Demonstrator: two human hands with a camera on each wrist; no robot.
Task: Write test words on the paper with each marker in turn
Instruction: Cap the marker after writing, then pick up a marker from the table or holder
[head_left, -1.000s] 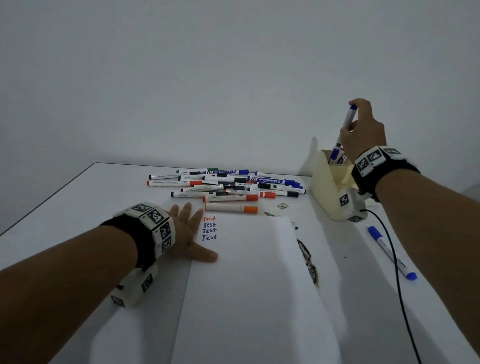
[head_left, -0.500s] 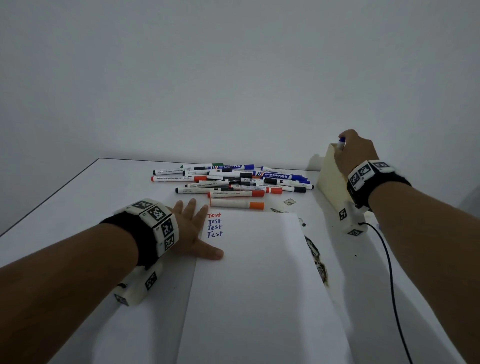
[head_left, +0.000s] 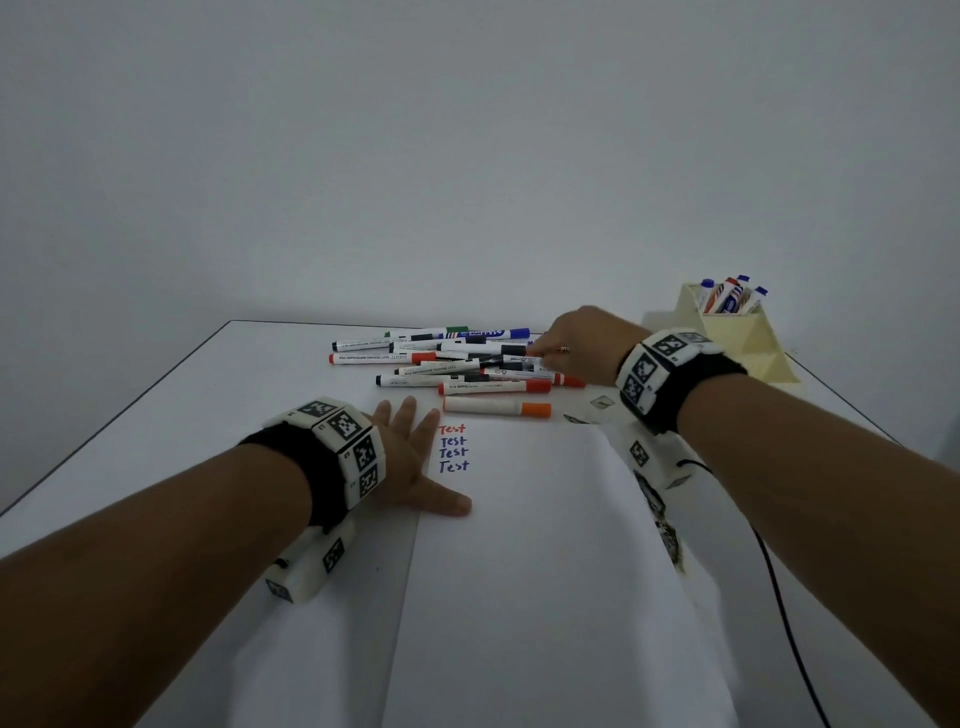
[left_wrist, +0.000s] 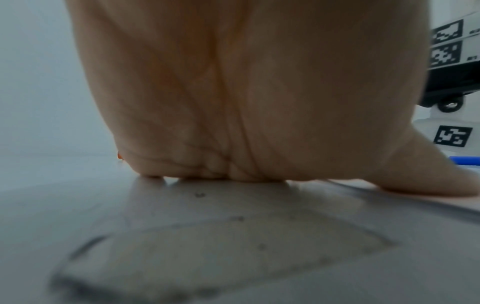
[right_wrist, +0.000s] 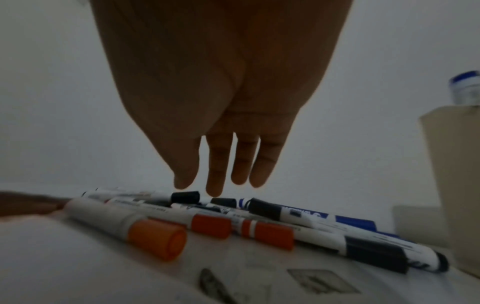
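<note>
Right hand (head_left: 584, 344) hangs over the marker pile (head_left: 447, 364), fingers (right_wrist: 215, 164) straight and a little apart, holding nothing.

Left hand (head_left: 410, 457) lies flat and open on the left edge of the paper (head_left: 530, 561), thumb beside four lines of "Test" (head_left: 453, 448). Markers lie near the paper's far edge, long axes mostly left to right; the nearest one (head_left: 497, 408) has its orange cap to the right. More markers stand upright in the holder (head_left: 737, 338) at far right.

Left hand (head_left: 410, 462) flat on the paper (head_left: 530, 571); right hand (head_left: 582, 343) over the marker pile (head_left: 447, 364).
</note>
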